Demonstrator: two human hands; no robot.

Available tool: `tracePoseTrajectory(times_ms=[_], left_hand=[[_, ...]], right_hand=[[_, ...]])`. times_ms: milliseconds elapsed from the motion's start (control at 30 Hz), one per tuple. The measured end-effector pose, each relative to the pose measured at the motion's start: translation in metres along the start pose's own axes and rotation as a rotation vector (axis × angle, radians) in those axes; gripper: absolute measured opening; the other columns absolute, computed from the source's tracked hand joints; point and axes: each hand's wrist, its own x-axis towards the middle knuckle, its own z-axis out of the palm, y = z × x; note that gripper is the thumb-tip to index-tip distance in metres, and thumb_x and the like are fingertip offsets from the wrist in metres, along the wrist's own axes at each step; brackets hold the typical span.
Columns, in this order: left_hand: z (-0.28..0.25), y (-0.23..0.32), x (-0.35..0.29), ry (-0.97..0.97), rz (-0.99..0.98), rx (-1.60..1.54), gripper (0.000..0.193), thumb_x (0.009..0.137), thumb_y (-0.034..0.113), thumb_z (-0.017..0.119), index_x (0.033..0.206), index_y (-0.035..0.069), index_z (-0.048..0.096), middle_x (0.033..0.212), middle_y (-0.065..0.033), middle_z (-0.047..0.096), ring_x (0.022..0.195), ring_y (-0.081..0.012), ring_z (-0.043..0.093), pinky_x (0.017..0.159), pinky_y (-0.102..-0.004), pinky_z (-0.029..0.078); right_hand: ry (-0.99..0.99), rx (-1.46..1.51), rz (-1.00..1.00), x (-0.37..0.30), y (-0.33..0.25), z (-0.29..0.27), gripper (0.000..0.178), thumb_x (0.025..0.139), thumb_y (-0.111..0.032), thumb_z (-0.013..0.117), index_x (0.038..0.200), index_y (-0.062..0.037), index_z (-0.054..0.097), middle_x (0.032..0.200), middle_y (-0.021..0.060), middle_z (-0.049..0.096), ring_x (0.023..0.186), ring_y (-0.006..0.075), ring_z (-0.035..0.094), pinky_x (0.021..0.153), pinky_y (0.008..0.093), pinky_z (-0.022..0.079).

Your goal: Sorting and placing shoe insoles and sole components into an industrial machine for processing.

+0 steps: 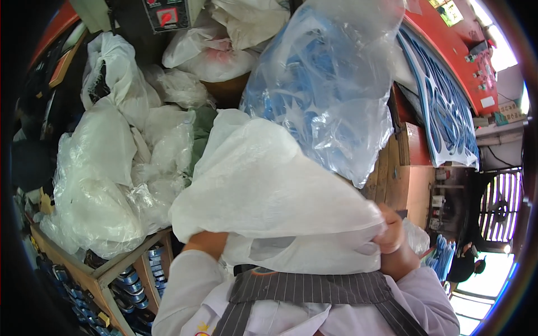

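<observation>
A white plastic bag (280,185) is spread open in front of my chest, its mouth toward me. At the bag's right corner my right hand (391,231) is closed, pinching the rim; it is slightly blurred. My left forearm passes under the near edge of the bag on the left, and the bag hides that hand and its fingers. Behind the bag stands a large clear plastic sack (319,95) with blue sheet pieces inside.
Stuffed white plastic bags (95,179) rest on a wooden rack (103,274) at left, with blue items on its shelves. Cut-out blue sheets (443,101) lie at the right by a red surface (468,61). A control box (168,15) is at the top.
</observation>
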Motion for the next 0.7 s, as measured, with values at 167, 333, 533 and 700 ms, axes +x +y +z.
tracePoseTrajectory(times_ms=[167, 333, 533, 700], left_hand=[[0.028, 0.024, 0.001, -0.171, 0.026, -0.093, 0.037, 0.083, 0.03, 0.065, 0.105, 0.001, 0.061, 0.102, -0.0165, 0.063, 0.094, -0.0255, 0.061, 0.079, -0.035, 0.048], [0.032, 0.035, -0.009, -0.342, 0.022, -0.159, 0.038, 0.081, 0.031, 0.067, 0.105, 0.002, 0.062, 0.1, -0.0157, 0.064, 0.092, -0.024, 0.061, 0.077, -0.034, 0.048], [-0.104, 0.033, -0.068, 0.782, -0.405, -0.531, 0.031, 0.082, 0.016, 0.068, 0.108, 0.003, 0.056, 0.07, 0.0015, 0.055, 0.058, -0.0075, 0.049, 0.055, -0.0244, 0.045], [-0.157, -0.034, -0.066, 1.726, -0.237, -0.178, 0.03, 0.085, 0.01, 0.053, 0.115, 0.003, 0.052, 0.084, -0.0041, 0.055, 0.071, -0.0125, 0.053, 0.065, -0.0297, 0.048]], right_hand=[[0.386, 0.125, 0.011, -0.006, -0.003, -0.019, 0.031, 0.09, -0.014, 0.053, 0.114, 0.0066, 0.056, 0.102, 0.0118, 0.064, 0.093, 0.0177, 0.061, 0.082, 0.0279, 0.046], [0.509, -0.459, 0.179, -0.017, 0.108, -0.132, 0.036, 0.084, 0.0, 0.047, 0.119, 0.0056, 0.052, 0.1, 0.0108, 0.063, 0.085, 0.0183, 0.062, 0.077, 0.0286, 0.05], [0.907, -0.331, 0.597, -0.11, 0.2, -0.217, 0.042, 0.077, -0.001, 0.043, 0.116, -0.0004, 0.058, 0.084, 0.01, 0.064, 0.066, 0.0157, 0.06, 0.056, 0.0298, 0.047], [1.004, -0.333, 0.801, -0.141, 0.18, -0.197, 0.037, 0.079, -0.003, 0.049, 0.114, -0.0024, 0.058, 0.097, 0.0138, 0.064, 0.089, 0.0229, 0.065, 0.076, 0.0343, 0.053]])
